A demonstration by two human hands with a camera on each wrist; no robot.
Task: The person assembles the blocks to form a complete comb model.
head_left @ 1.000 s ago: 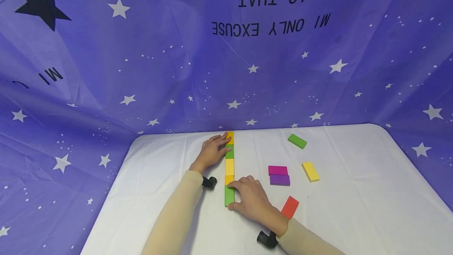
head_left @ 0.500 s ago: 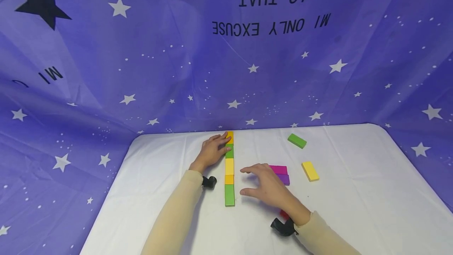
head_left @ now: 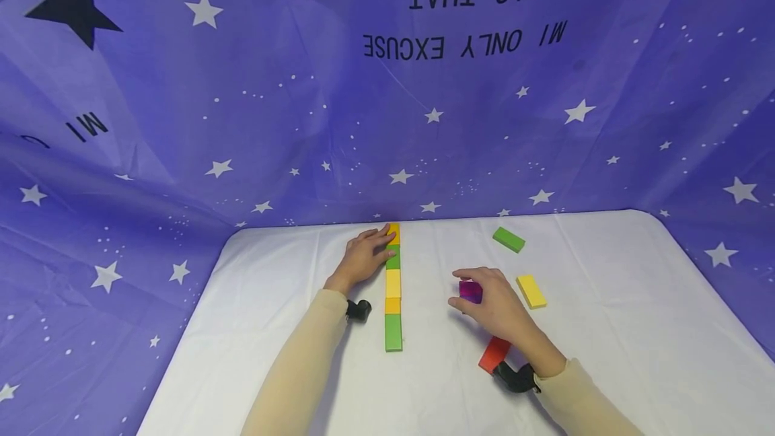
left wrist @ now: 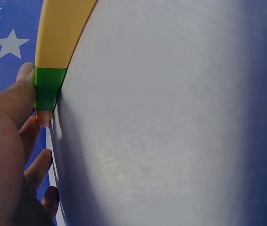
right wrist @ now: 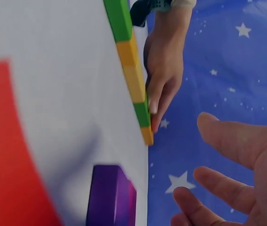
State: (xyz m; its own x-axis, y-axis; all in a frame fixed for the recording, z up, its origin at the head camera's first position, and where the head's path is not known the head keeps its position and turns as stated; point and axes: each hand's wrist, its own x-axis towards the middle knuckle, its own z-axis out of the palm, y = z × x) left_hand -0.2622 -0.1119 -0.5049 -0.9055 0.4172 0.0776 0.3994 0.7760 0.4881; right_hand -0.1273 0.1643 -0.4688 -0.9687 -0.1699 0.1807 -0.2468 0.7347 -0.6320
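A straight row of coloured blocks runs away from me on the table: a green block (head_left: 393, 333) nearest, then an orange block (head_left: 393, 306), a yellow block (head_left: 393, 284), a second green block (head_left: 393, 260) and an orange block (head_left: 394, 233) at the far end. My left hand (head_left: 362, 261) rests along the far end's left side, thumb at the second green block and fingertips at the orange one. Over a magenta block (head_left: 469, 286) and a purple block (right wrist: 102, 197), lying side by side, my right hand (head_left: 501, 305) hovers with thumb and fingers spread, partly hiding them.
A red block (head_left: 495, 354) lies under my right wrist. Farther right are a loose yellow block (head_left: 531, 291) and a loose green block (head_left: 508, 239). The white table (head_left: 617, 301) meets a purple star-printed cloth (head_left: 339, 99) at its back edge.
My right hand has left the near green block and moved right to the magenta and purple blocks, holding nothing. My left hand has stayed in place at the row's far end.
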